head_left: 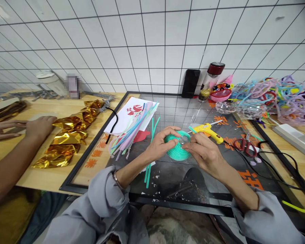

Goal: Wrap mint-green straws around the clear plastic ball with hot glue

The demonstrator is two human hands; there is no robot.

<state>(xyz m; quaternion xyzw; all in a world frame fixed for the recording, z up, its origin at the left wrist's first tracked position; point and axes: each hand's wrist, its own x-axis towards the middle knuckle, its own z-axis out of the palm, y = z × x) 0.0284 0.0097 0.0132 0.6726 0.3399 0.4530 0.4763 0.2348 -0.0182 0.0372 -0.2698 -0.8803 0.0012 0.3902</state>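
Note:
A round dome of coiled green pipe cleaner [177, 154] sits low over the glass board, with a clear plastic piece [184, 140] showing at its middle. My left hand [162, 141] is closed on the coil's left side, thumb and fingers over its top. On the other side, my right hand [205, 150] pinches at the clear piece and the coil's edge; its fingertips partly hide what they grip. A short green end [192, 129] sticks up beyond the right hand. Just past that hand lies a yellow glue gun [207, 131]. Loose green pipe cleaners [148, 173] lie beside my left forearm.
Pastel pipe cleaners [135, 127] lie across white paper [120, 117]. To the right are red-handled scissors [245, 145], black cable [271, 176] and a power strip [294, 135]. A phone [190, 83] and glass bottle [208, 83] stand behind. Another person's hands [39, 127] work near gold foil [67, 137].

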